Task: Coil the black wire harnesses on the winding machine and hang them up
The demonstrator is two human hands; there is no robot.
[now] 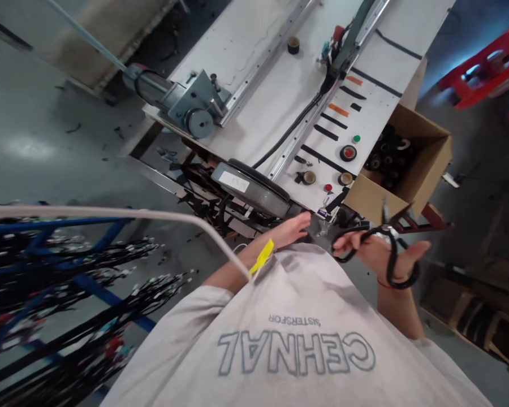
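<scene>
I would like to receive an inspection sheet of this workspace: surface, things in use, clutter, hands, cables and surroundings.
Surface: white table, marked with black and orange tape strips.
Things in use: black-handled scissors.
Clutter: several tape rolls on the table; cardboard box beside it, holding dark rolls.
Hands: left hand open near a grey housing, contact unclear; right hand holds the scissors.
Cables: black cable across the table; wire bundles on a blue rack.
Surroundings: floor with dark scraps; red object at far right, partly shown.
</scene>
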